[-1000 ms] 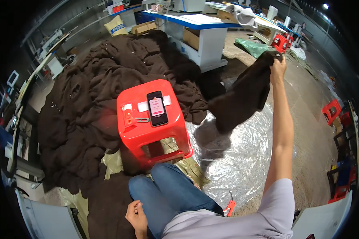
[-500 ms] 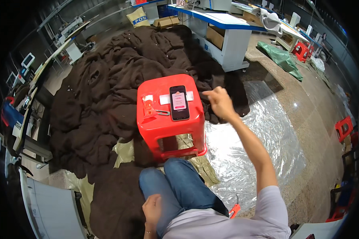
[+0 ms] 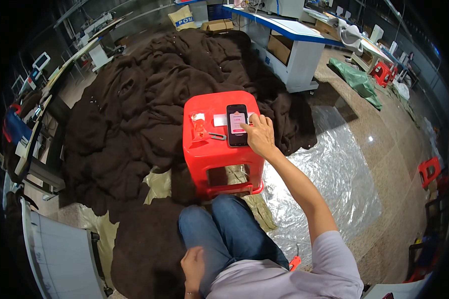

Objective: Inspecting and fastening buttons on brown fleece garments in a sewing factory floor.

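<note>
Just left of the right hand [image 3: 261,134]: black phone [image 3: 234,127], screen lit, flat on red stool [image 3: 222,164]; index fingertip over the glass, remaining fingers loosely bent, slightly spread. Farther left of that hand: small metal tool [image 3: 217,136]. Beyond it: brown fabric heap [image 3: 144,89]. Against left thigh [image 3: 197,226]: left hand [image 3: 192,266], blurred, closure impossible to tell.

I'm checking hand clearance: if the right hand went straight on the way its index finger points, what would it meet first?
The right hand would most likely meet the phone on the red stool first; whether they already touch is unclear.
</note>
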### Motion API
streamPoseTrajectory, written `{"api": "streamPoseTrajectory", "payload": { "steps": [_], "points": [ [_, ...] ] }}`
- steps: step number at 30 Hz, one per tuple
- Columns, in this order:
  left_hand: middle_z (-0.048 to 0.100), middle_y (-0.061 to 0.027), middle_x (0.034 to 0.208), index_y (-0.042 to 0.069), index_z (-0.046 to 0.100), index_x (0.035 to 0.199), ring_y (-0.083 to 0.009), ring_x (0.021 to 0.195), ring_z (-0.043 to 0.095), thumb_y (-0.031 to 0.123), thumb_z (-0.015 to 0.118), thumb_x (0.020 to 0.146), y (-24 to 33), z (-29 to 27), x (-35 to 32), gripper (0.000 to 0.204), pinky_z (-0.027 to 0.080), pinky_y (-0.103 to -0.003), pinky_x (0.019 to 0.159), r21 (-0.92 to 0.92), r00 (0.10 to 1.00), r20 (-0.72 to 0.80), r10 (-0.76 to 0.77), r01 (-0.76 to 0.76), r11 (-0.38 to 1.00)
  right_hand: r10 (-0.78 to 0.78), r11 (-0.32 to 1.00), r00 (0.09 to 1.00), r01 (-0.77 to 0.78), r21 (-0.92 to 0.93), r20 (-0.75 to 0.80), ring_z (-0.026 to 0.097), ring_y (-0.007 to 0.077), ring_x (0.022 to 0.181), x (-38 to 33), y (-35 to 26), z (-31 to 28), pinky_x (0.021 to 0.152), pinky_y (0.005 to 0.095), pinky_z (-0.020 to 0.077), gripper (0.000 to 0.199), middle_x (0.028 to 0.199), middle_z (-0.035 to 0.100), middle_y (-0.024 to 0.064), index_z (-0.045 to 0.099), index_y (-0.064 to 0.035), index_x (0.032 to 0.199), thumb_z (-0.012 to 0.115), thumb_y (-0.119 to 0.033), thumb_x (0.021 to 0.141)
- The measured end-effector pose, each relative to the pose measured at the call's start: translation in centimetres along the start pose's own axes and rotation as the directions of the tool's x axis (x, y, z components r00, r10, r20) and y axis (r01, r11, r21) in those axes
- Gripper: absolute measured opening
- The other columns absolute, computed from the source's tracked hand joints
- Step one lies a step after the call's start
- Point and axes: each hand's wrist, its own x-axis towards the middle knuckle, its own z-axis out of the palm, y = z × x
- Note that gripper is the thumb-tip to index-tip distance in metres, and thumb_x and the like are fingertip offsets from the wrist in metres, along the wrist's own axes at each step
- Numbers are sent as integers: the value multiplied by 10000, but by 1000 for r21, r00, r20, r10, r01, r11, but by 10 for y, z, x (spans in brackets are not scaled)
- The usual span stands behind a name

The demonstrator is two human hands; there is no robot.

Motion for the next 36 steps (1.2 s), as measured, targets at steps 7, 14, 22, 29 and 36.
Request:
{"api": "streamPoseTrajectory", "payload": {
  "steps": [7,14,22,29,36],
  "points": [
    [688,-107,795,-20,690,945,-134,643,629,-15,682,876,-14,3,2,70,503,-264,595,15,991,-51,125,-124,992,20,999,1000,-20,26,-2,525,259,929,3,-3,-6,867,402,385,261,934,548,67,758,-132,961,595,-48,775],
    [686,-110,793,-21,686,944,-136,652,634,-14,683,875,-14,6,3,70,505,-264,605,-4,992,-48,120,-120,993,-19,999,1000,19,46,3,524,248,913,-8,-7,-8,851,395,379,275,920,549,60,760,-144,964,597,-34,772],
    [682,-157,870,6,680,945,-304,758,680,21,676,869,-1,-3,4,78,536,-350,688,2,998,-54,28,-28,1000,83,996,996,-84,-13,-40,545,271,914,-14,-14,-25,815,416,399,311,950,569,68,737,-156,1023,621,-33,763],
    [673,-139,927,7,673,1003,-258,785,666,19,654,904,-64,-47,-23,102,530,-316,697,7,883,-469,-20,26,1000,133,910,991,-123,396,3,583,314,883,-80,-81,-55,768,407,459,302,940,582,137,713,-71,1039,651,85,787],
    [626,-133,1073,46,651,1098,-277,933,628,45,693,859,-94,-66,-54,243,512,-351,807,27,729,-616,-299,399,916,87,755,896,-345,557,436,561,287,877,-203,-147,-70,781,397,424,255,929,584,112,713,-85,1040,625,41,836]
  ]
}}
